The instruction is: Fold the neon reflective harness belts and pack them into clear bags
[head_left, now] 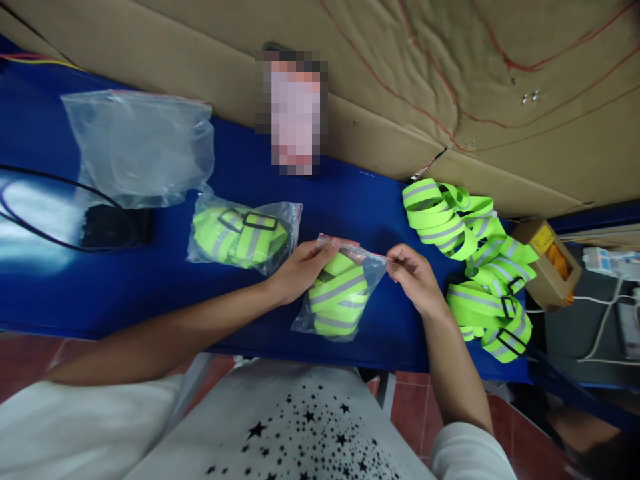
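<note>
A clear zip bag [373, 270] with a coiled neon-yellow reflective strap [340, 300] inside hangs between both hands near the front of the blue table. My left hand [305, 267] pinches the left end of the bag's red-edged top. At the top right corner, the fingertips of my right hand [413, 273] close on the same bag. Left of it lies another bagged reflective strap [240, 237] with black buckles. Loose reflective straps [480, 260] lie heaped to the right of my right hand.
Flat clear bags [145, 147] lie at the back left beside a black cable [55, 183]. A blurred-out upright object [295, 113] leans at the brown padded wall [380, 127]. A small cardboard box [545, 267] stands beyond the straps at the right.
</note>
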Available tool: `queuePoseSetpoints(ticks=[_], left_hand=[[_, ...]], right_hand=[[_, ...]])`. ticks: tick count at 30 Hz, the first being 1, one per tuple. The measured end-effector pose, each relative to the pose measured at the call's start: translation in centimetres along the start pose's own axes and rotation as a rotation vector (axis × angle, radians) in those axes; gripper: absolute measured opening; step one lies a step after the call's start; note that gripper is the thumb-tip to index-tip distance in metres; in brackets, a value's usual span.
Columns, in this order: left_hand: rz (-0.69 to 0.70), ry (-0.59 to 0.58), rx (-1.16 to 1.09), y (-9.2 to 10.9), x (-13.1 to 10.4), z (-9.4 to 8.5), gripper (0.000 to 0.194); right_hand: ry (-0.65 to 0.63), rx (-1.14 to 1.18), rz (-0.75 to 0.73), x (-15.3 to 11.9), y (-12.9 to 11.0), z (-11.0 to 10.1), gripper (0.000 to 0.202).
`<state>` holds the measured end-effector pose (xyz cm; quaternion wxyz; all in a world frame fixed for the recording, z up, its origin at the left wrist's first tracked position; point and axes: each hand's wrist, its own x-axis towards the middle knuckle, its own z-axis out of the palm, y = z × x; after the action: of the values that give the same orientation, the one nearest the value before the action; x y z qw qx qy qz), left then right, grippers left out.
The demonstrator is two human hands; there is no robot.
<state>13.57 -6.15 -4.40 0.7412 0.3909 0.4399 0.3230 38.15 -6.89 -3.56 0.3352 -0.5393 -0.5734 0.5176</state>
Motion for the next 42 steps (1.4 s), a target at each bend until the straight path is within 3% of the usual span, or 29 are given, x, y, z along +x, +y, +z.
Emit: queuePoseSetpoints(ticks=[15, 36, 42], left_hand=[[0.049, -0.013, 0.074, 0.0, -0.1, 0.1, 0.055], [0.114, -0.074, 0.239, -0.7, -0.1, 0.1, 0.049], [0.098, -0.193, 0.198, -0.5, -0.1, 0.3, 0.053]], right_hand=[[-0.072, 0.031, 0.061, 0.0, -0.1, 0.6, 0.012], [-0.103, -0.003, -0.025, 0.0, 0.6, 1.2, 0.008], [-0.108, -0.028, -0.037, 0.0, 0.6, 1.3, 0.007]])
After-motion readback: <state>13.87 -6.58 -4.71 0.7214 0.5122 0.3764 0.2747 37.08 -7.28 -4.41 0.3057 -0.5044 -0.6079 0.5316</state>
